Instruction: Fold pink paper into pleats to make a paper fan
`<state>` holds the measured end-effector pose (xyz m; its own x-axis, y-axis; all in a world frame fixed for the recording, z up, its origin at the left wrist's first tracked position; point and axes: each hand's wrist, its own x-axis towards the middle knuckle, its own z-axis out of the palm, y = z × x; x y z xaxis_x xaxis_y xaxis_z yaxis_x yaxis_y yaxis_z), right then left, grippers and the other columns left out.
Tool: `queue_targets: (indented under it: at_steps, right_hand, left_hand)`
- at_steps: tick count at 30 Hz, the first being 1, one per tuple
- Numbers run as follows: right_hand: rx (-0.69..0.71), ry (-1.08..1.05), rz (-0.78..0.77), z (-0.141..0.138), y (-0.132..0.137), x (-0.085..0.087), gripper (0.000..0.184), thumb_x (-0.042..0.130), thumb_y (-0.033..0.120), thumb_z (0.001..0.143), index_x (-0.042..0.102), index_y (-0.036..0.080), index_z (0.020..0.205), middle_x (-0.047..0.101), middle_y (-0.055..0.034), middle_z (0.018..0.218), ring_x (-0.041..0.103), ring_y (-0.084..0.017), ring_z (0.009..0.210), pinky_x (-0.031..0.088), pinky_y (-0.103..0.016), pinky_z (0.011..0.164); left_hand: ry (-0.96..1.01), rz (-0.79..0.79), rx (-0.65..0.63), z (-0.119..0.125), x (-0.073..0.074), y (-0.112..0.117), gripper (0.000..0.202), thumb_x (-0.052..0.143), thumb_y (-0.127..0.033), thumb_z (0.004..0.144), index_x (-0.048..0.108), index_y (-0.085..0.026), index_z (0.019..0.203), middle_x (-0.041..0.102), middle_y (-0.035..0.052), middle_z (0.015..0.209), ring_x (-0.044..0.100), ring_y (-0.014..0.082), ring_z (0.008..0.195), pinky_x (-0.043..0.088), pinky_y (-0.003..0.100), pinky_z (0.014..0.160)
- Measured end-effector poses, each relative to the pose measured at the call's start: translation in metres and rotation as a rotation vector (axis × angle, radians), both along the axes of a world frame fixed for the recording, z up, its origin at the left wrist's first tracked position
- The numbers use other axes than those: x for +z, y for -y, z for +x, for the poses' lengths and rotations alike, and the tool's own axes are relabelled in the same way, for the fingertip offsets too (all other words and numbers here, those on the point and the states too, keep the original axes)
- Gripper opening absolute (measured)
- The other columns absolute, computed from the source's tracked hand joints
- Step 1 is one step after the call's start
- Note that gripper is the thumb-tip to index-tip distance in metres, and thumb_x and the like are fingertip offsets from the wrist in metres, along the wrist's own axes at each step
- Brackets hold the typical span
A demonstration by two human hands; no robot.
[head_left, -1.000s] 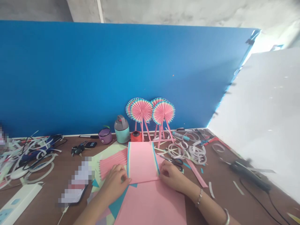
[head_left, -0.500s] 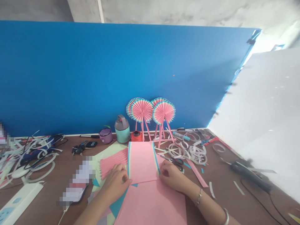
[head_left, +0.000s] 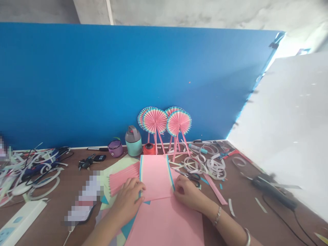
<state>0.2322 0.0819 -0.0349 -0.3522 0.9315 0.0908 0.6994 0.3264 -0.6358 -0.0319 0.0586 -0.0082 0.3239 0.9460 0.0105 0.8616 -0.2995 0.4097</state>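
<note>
A pink paper sheet [head_left: 155,176] with blue and cream stripes along its two sides lies in front of me. Under its near edge is a larger plain pink sheet [head_left: 169,222]. My left hand [head_left: 129,198] rests at the striped sheet's left edge, fingers stretched out and thumb apart, fingertips just over the border. My right hand [head_left: 188,192] is closed in a pinch at the sheet's right edge. Beside my left hand lies a pleated pink paper [head_left: 123,177], partly covered. Black-handled scissors [head_left: 189,176] lie just beyond my right hand.
Pink paper fans [head_left: 155,121] on stick legs stand at the back, near a teal flask [head_left: 133,143] and a purple pot [head_left: 115,148]. Curled paper strips [head_left: 215,167] lie right. Farther right is a corded black tool [head_left: 274,193]; at left are keys [head_left: 87,162] and a power strip [head_left: 23,222].
My left hand's fingers have uncurled from a pinch near the sheet's lower left corner and now reach over its left edge. The right hand and the sheet stay in place.
</note>
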Motion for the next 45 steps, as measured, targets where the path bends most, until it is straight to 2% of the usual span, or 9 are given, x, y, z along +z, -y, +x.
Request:
queue_targets:
  at_steps: [3,7,15,22,25,27,29,34,45]
  right_hand:
    - [0.014,-0.006,-0.004,0.001,-0.001,-0.001,0.018,0.048,0.006,0.065,0.038,0.018,0.057,0.049,-0.0010,0.076,0.049,-0.014,0.072,0.038,-0.025,0.064]
    - [0.010,0.005,0.007,0.000,-0.001,-0.002,0.017,0.048,0.005,0.065,0.040,0.018,0.057,0.049,-0.0011,0.076,0.049,-0.014,0.072,0.038,-0.025,0.065]
    - [0.035,0.004,0.008,0.000,0.003,0.004,0.019,0.047,0.003,0.067,0.039,0.018,0.057,0.050,-0.0017,0.079,0.050,-0.015,0.075,0.040,-0.026,0.069]
    - [0.023,0.108,0.018,-0.002,0.004,0.008,0.015,0.049,0.002,0.065,0.049,0.017,0.061,0.052,-0.0041,0.081,0.049,-0.017,0.078,0.040,-0.027,0.070]
    - [0.051,0.233,0.131,-0.008,0.009,0.009,0.031,0.049,-0.001,0.064,0.060,0.017,0.087,0.055,-0.0058,0.090,0.048,-0.020,0.086,0.036,-0.030,0.074]
    - [0.141,0.313,0.249,-0.014,0.015,0.011,0.046,0.048,0.000,0.071,0.058,0.024,0.109,0.055,-0.0058,0.097,0.047,-0.021,0.090,0.033,-0.031,0.076]
    - [0.265,0.384,0.345,-0.021,0.021,0.013,0.042,0.047,0.006,0.081,0.055,0.029,0.115,0.055,-0.0057,0.097,0.046,-0.020,0.087,0.031,-0.031,0.073]
    - [0.338,0.495,0.447,-0.026,0.026,0.018,0.028,0.044,0.017,0.091,0.058,0.029,0.112,0.055,-0.0064,0.088,0.044,-0.020,0.082,0.027,-0.032,0.067]
    - [0.233,0.491,0.284,0.014,0.022,0.024,0.041,0.049,0.004,0.072,0.069,0.030,0.098,0.058,-0.0070,0.107,0.046,-0.025,0.097,0.031,-0.034,0.074]
  left_hand:
    - [-0.049,0.021,-0.130,0.001,-0.003,0.002,0.054,0.040,-0.006,0.079,0.055,-0.039,0.120,0.049,0.0035,0.126,0.041,0.0235,0.118,0.035,0.041,0.095]
    - [-0.121,0.025,-0.215,0.003,-0.010,0.002,0.076,0.037,0.007,0.072,0.052,-0.048,0.122,0.039,-0.0019,0.142,0.030,0.0240,0.131,0.028,0.046,0.103]
    - [-0.124,-0.007,-0.242,0.006,-0.004,0.004,0.068,0.040,0.003,0.076,0.056,-0.046,0.119,0.041,-0.0007,0.143,0.031,0.0260,0.132,0.028,0.051,0.104]
    - [-0.155,0.050,-0.267,0.006,-0.011,0.005,0.059,0.042,-0.002,0.082,0.056,-0.045,0.120,0.043,0.0005,0.142,0.033,0.0269,0.131,0.029,0.051,0.104]
    - [-0.191,0.027,-0.271,0.007,-0.010,0.005,0.060,0.042,-0.002,0.083,0.053,-0.047,0.122,0.040,0.0007,0.144,0.030,0.0278,0.133,0.027,0.053,0.104]
    - [-0.203,0.012,-0.277,0.007,-0.010,0.005,0.061,0.041,-0.002,0.084,0.051,-0.047,0.123,0.039,0.0009,0.145,0.028,0.0277,0.134,0.026,0.053,0.105]
    - [-0.195,0.022,-0.286,0.007,-0.011,0.005,0.058,0.040,-0.005,0.086,0.049,-0.048,0.125,0.039,0.0015,0.145,0.028,0.0274,0.135,0.026,0.053,0.106]
    - [-0.177,0.080,-0.312,0.004,-0.013,0.003,0.053,0.044,-0.008,0.086,0.052,-0.044,0.124,0.042,0.0021,0.142,0.031,0.0271,0.133,0.027,0.051,0.106]
    - [0.013,0.105,-0.320,-0.013,0.003,0.001,0.045,0.048,-0.005,0.076,0.072,-0.038,0.095,0.060,0.0022,0.115,0.045,0.0237,0.114,0.039,0.041,0.094]
